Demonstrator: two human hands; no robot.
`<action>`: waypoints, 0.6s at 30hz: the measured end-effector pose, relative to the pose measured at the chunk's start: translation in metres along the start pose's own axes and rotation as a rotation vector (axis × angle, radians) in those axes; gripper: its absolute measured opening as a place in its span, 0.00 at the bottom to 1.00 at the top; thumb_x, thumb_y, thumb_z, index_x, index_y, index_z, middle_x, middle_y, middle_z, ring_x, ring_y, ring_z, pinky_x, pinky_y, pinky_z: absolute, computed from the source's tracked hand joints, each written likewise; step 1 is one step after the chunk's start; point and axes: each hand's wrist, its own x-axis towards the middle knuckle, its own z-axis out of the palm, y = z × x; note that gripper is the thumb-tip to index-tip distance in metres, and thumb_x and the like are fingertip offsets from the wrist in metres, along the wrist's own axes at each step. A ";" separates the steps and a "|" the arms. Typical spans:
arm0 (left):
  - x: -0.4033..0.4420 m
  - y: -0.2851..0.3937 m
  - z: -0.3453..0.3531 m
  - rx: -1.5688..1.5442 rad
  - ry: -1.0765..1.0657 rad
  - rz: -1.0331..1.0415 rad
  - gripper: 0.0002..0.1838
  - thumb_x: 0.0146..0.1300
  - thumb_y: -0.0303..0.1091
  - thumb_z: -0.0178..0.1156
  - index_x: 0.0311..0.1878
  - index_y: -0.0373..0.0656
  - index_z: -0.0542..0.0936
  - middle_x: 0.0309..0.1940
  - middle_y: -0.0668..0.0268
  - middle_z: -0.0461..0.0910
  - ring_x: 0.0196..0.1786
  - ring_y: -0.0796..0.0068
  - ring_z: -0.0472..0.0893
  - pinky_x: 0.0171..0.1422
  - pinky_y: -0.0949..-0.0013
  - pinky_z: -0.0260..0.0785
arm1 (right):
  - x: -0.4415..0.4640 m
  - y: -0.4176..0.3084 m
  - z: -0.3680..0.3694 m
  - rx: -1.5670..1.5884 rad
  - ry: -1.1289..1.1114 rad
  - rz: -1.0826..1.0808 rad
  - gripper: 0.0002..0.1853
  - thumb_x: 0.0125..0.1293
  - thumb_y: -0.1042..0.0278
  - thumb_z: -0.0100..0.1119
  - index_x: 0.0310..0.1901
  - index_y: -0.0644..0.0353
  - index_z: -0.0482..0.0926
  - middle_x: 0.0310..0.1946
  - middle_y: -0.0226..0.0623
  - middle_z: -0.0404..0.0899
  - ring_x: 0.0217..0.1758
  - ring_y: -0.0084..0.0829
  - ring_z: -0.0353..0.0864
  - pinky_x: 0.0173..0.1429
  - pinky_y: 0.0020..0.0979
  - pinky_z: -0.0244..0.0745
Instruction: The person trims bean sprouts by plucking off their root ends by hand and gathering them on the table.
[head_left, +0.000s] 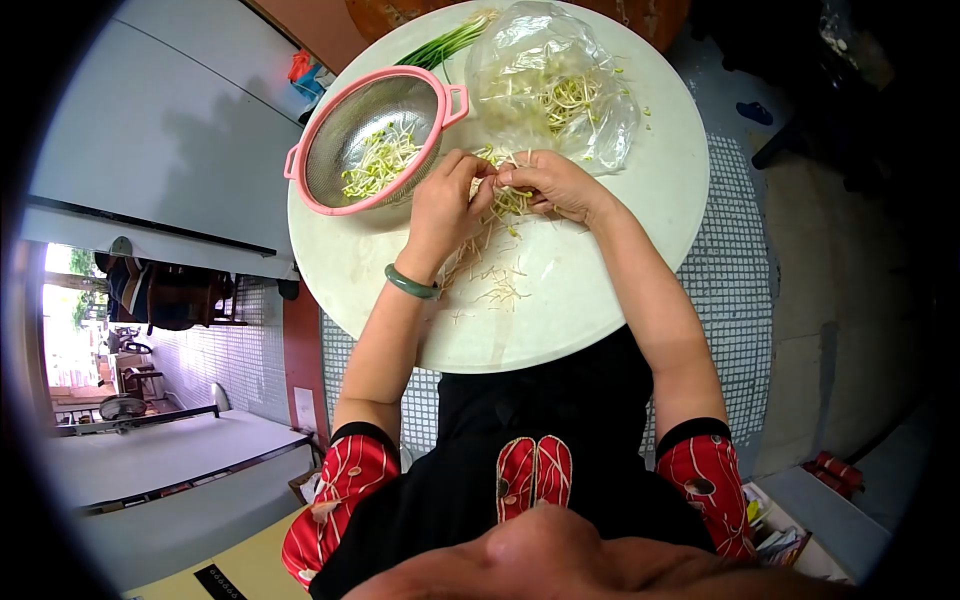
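Some bean sprouts lie in the colander at ten o'clock, others in the plastic bag at one, left hand and right hand pinching more between fingers.

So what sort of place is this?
Probably a home kitchen or dining area, though a small eatery can't be ruled out: a round white table bears a pink-rimmed mesh colander of bean sprouts, and a dark blue slipper lies on the floor.

Angling bare left forearm and bare right forearm forward and inward; holding left hand and right hand close together, almost tip to tip; curling fingers into pinches
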 end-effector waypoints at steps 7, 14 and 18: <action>-0.008 -0.004 0.003 -0.273 0.051 -0.263 0.05 0.59 0.28 0.62 0.35 0.37 0.78 0.32 0.64 0.77 0.26 0.75 0.75 0.31 0.71 0.67 | 0.000 0.002 0.002 0.080 -0.028 0.030 0.07 0.65 0.63 0.58 0.36 0.56 0.75 0.22 0.19 0.66 0.17 0.11 0.54 0.18 0.16 0.47; -0.016 -0.026 -0.018 -0.871 -0.150 -0.516 0.06 0.71 0.31 0.50 0.44 0.38 0.73 0.48 0.61 0.79 0.33 0.78 0.79 0.36 0.76 0.71 | -0.003 -0.006 -0.007 0.339 0.034 -0.044 0.09 0.67 0.64 0.57 0.32 0.59 0.75 0.21 0.26 0.69 0.16 0.13 0.56 0.18 0.17 0.50; -0.014 -0.010 -0.004 -1.190 -0.229 -0.600 0.07 0.73 0.33 0.49 0.47 0.40 0.70 0.53 0.54 0.78 0.44 0.67 0.84 0.43 0.72 0.76 | 0.000 -0.003 -0.006 0.308 -0.029 -0.063 0.10 0.68 0.62 0.57 0.32 0.58 0.75 0.23 0.24 0.70 0.17 0.11 0.58 0.18 0.16 0.51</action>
